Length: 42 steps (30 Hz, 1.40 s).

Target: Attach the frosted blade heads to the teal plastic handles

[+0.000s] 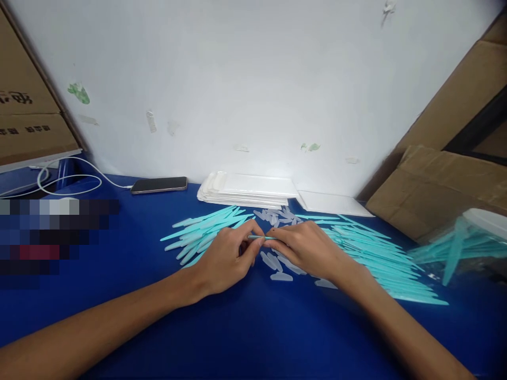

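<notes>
My left hand [232, 253] and my right hand [307, 245] meet at the middle of the blue table. Both pinch a thin turquoise eyebrow razor [270, 238], mostly hidden by the fingers. To the left of my left hand lies a fanned pile of turquoise razors [202, 229], some with a pale cap on one end. A larger pile of razors [380, 258] spreads out beside my right hand. Small translucent blade caps [281, 276] are scattered below my fingers, and more caps [273, 215] lie just behind my hands.
White padded envelopes [253, 184] are stacked against the wall. A phone [158, 184] with a white cable [99, 170] lies at the back left. On the right, a clear container [471, 243] holds more razors near a cardboard box [428, 190]. Another box [31, 121] stands left.
</notes>
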### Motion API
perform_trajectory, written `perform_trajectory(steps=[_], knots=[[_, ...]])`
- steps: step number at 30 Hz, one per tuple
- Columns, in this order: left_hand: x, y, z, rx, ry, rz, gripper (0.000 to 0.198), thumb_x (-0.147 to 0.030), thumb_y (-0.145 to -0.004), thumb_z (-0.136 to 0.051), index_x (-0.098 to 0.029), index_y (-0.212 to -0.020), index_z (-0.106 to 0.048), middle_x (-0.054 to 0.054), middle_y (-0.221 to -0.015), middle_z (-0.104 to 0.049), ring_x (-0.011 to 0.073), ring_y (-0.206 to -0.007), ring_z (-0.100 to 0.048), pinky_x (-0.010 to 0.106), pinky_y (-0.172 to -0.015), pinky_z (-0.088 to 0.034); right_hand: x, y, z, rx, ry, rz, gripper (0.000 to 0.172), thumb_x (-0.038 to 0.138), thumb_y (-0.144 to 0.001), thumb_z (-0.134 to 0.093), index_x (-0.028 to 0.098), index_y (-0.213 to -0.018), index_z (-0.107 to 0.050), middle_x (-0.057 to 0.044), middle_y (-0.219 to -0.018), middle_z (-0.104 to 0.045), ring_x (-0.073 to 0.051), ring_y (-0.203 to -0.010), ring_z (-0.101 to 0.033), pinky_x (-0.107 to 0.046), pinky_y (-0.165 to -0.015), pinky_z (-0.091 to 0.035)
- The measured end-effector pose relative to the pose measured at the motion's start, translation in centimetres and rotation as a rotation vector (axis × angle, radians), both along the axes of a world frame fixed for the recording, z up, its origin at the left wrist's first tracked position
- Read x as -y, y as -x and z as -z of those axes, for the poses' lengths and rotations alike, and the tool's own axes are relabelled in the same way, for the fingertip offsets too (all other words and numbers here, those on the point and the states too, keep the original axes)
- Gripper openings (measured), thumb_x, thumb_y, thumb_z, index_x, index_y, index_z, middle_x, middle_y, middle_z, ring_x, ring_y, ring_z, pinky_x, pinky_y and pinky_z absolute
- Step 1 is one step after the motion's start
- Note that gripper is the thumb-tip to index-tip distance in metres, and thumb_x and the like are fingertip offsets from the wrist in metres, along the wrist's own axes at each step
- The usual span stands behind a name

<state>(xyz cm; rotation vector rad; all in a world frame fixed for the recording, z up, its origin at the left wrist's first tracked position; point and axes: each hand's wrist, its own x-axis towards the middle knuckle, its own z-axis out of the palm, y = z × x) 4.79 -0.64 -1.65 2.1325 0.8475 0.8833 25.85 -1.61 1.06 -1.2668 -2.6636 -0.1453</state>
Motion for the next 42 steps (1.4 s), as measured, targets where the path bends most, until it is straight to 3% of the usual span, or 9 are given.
perform_trajectory(steps=[9,24,42], knots=[[-0.17,0.01,0.17,-0.054,-0.027,0.01,0.014,-0.032,-0.103,-0.044,-0.023,-0.097,-0.051,-0.008,-0.06,-0.057,0.0061,-0.043,-0.046,0.019,-0.046,-0.034,0.19,-0.03,-0.06,0.018,0.026,0.018,0.039,0.044,-0.106,-0.037,0.02,-0.1,-0.068,-0.001,-0.08,-0.072,-0.015,-0.063,-0.061,-0.028,-0.056,-0.024],[-0.35,0.06,0.76,-0.139,-0.053,0.021,0.013,-0.033,-0.103,-0.042,-0.024,-0.1,-0.051,-0.008,-0.058,-0.056,0.0083,-0.041,-0.044,0.022,-0.044,-0.029,0.33,0.32,-0.42,0.04,0.045,0.014,0.031,0.038,-0.103,-0.045,0.019,-0.088,-0.064,0.001,-0.073,-0.068,-0.013,-0.058,-0.054,-0.03,-0.054,-0.018],[-0.27,0.13,0.66,-0.134,-0.058,0.028,0.014,-0.032,-0.103,-0.04,-0.023,-0.101,-0.051,-0.008,-0.058,-0.056,0.0083,-0.041,-0.044,0.022,-0.046,-0.03,0.18,0.34,-0.24,0.036,0.05,0.012,0.035,0.04,-0.105,-0.042,0.018,-0.091,-0.066,0.0,-0.075,-0.069,-0.013,-0.06,-0.057,-0.029,-0.055,-0.02]])
